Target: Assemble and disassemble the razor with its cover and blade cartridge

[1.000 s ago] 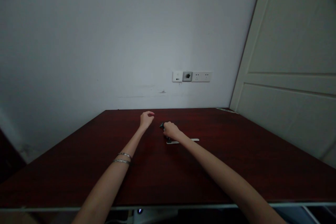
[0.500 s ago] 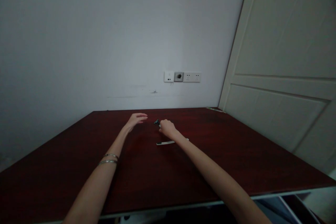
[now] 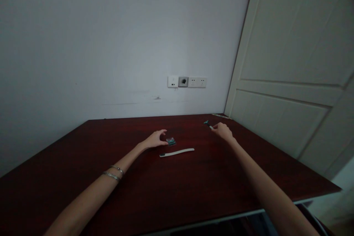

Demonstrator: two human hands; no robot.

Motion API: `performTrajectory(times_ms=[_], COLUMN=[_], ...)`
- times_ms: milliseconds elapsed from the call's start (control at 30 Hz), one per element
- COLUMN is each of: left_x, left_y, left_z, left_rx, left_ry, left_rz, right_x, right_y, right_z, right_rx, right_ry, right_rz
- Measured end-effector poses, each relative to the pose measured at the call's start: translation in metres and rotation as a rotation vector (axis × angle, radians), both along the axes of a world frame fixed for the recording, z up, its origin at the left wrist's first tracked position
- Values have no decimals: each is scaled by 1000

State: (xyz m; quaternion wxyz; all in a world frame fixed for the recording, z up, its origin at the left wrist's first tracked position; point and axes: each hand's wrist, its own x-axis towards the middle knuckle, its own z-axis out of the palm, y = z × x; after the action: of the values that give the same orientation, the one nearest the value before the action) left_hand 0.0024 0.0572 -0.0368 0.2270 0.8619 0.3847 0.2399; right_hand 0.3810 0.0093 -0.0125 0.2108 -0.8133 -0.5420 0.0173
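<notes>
Near the table's right edge [image 3: 276,149], my right hand [image 3: 222,131] pinches a razor [image 3: 211,127], my spread left hand [image 3: 154,139] near case [image 3: 171,141] and white strip [image 3: 177,152].

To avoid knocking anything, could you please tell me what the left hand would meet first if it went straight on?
Most likely the small teal-and-clear item, right by the thumb of the left hand; whether they touch is unclear.

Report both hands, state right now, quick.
Left hand: open, thumb and fingers apart at the small clear pack; contact can't be told.
Right hand: closed, holding the razor-like tool.
</notes>
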Motion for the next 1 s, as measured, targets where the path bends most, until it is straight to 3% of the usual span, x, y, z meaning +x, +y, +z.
performTrajectory(times_ms=[233, 500, 833, 1000], left_x=[17, 23, 23, 29], left_y=[1, 4, 4, 1], left_z=[-5, -9, -6, 2], left_rx=[20, 59, 58, 22], left_ry=[100, 136, 121, -4], left_rz=[-1, -11, -56, -61], right_x=[29, 31, 26, 11], right_y=[-6, -4, -11, -20], right_z=[-25, -39, -35, -5], right_rx=[-23, -58, -83, -12], right_ry=[1, 16, 8, 11], right_rz=[-60, -48, -42, 7])
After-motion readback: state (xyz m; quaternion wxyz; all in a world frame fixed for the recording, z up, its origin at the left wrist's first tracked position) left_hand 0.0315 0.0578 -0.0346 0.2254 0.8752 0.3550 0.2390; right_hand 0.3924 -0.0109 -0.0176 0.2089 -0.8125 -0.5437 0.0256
